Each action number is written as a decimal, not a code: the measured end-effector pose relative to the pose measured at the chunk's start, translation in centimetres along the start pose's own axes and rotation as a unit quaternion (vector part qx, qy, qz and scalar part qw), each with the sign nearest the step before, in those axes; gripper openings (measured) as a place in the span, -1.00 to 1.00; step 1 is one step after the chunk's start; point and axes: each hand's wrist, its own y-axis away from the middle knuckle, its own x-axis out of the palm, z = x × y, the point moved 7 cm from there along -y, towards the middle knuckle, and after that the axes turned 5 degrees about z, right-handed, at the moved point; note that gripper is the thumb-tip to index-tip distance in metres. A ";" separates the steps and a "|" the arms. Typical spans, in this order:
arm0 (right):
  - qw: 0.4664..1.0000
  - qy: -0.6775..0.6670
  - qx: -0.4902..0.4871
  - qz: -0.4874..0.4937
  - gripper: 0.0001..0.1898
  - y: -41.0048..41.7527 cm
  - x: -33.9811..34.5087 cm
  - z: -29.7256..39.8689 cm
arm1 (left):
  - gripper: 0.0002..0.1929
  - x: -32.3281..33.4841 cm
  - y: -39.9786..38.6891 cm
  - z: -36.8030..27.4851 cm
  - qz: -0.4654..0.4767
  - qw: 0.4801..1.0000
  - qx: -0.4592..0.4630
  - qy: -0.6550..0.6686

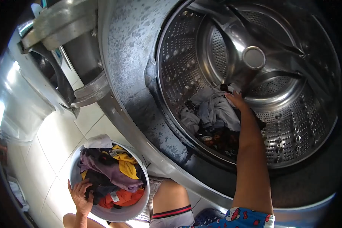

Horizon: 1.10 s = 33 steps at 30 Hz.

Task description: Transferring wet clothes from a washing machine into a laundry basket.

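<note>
Deep in the open metal drum (285,131) of a washing machine, my right hand (236,99) grips a crumpled grey garment (216,107). Darker patterned clothes (216,139) lie beneath it on the drum's lower wall. My left hand (82,196) straddles the rim of a round metal tub (146,182), some fingers inside against a dark garment (101,182). The tub also holds a purple garment (111,168), a yellow and dark one (128,164) and an orange-red one (125,198). A pale cloth (98,141) hangs over its far rim.
The machine's round door (25,94) stands swung out at the left on a heavy hinge (91,91). A worn grey door surround (131,71) frames the drum. Pale floor tiles (54,148) show below. My knee (171,196) is beside the tub, near a blue perforated container (209,216).
</note>
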 end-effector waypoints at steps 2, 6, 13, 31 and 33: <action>0.999 0.029 0.010 0.020 0.25 -0.8 1.8 -0.3 | -0.74 0.1 -0.1 0.0 0.004 1.000 -0.006 0.003; 0.995 0.082 -0.001 0.052 0.26 -2.4 3.1 0.6 | -0.75 0.0 -0.3 0.3 0.013 1.000 -0.015 -0.002; 0.998 -0.040 0.054 -0.023 -0.34 -2.1 4.9 -3.2 | -0.74 -0.2 -1.8 0.5 0.055 0.996 0.007 0.065; 0.938 -0.065 -0.106 -0.323 -0.59 -0.7 -14.1 13.2 | -0.75 -1.4 -0.6 1.1 0.048 0.997 -0.011 0.053; 0.960 -0.037 -0.072 -0.269 -0.56 -2.7 -12.0 11.8 | -0.74 -0.7 -1.6 0.6 0.062 0.997 -0.005 0.055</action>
